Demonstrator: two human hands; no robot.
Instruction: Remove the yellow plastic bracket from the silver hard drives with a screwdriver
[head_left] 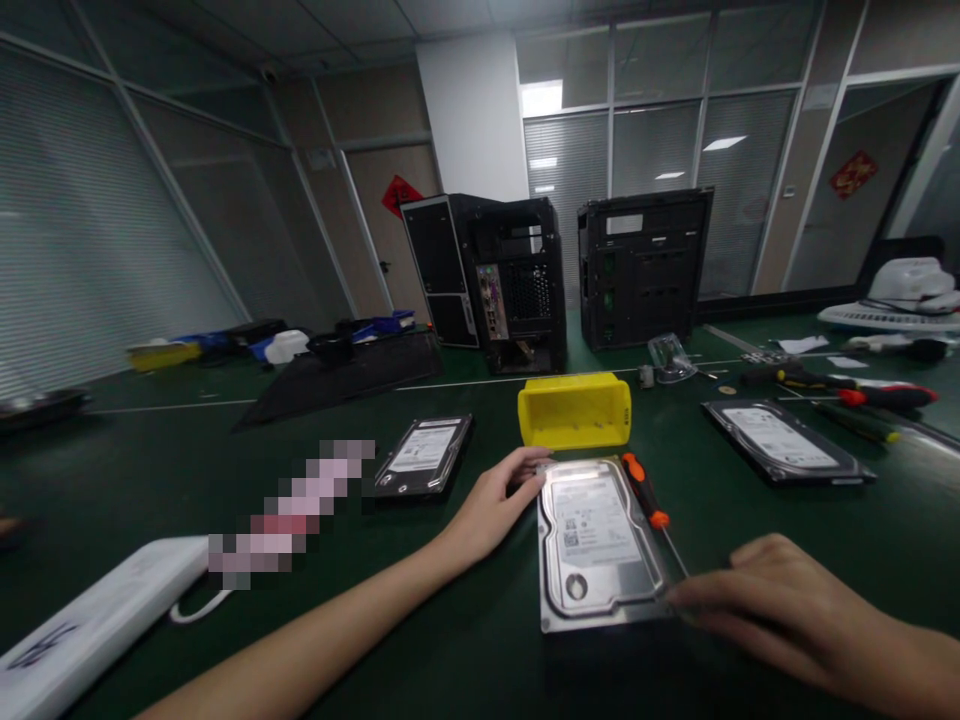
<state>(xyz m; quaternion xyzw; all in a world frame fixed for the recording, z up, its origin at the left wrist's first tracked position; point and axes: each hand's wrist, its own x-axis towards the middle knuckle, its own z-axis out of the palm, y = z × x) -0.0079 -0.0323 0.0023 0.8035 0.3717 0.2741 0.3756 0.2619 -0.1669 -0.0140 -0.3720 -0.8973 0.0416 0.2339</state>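
A silver hard drive (pixel 596 535) with a white label lies in front of me, its label side up. My left hand (pixel 504 498) grips its far left corner, the thumb on the side edge and the fingers at the back edge. At the near right corner, my right hand (pixel 772 600) pinches the drive's edge between thumb and fingers; the fingertips are slightly blurred. A screwdriver (pixel 646 490) with an orange and black handle lies along the drive's right side, its shaft pointing towards my right hand. Behind the drive stands a yellow plastic bin (pixel 574 412), its open side facing me.
Other hard drives lie to the left (pixel 424 455) and right (pixel 784 440). Black computer cases (pixel 517 290) stand at the back. Several tools, including red-and-black pliers (pixel 885 396), lie far right. A white box (pixel 97 620) sits near left, and a black mat (pixel 345 380) farther back.
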